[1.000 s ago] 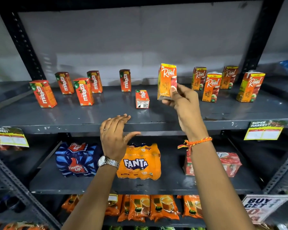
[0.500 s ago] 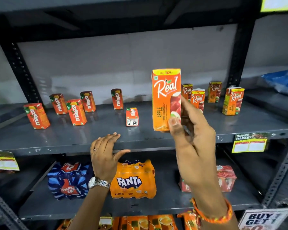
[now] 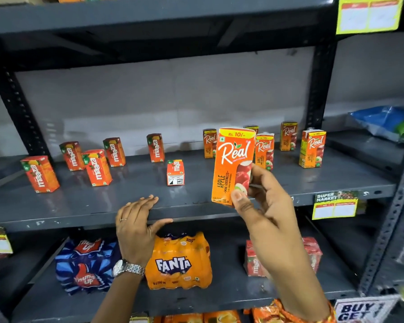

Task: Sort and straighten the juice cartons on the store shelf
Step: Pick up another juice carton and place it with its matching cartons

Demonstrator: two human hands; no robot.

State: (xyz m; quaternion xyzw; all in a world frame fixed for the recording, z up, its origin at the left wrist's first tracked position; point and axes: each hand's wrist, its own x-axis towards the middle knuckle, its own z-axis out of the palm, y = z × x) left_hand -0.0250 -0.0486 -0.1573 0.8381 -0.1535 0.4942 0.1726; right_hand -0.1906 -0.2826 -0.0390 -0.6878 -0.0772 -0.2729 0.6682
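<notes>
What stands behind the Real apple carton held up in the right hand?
Behind the held Real carton, one shelf carton shows only its top; the rest is covered. Another carton stands just beside it, mostly visible.

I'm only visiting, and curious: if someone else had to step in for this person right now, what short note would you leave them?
Right hand: holds one Real apple carton upright, lifted in front of the shelf.
Left hand: empty, resting flat on the shelf's front edge.
On the shelf: six Maaza cartons scattered on the left, one of them a tipped Maaza carton near the middle; the other Real cartons stand loosely on the right.
Done: brands roughly split left and right.
Left: set the held carton down with the Real group, stand the tipped one up, straighten both groups into rows.
</notes>
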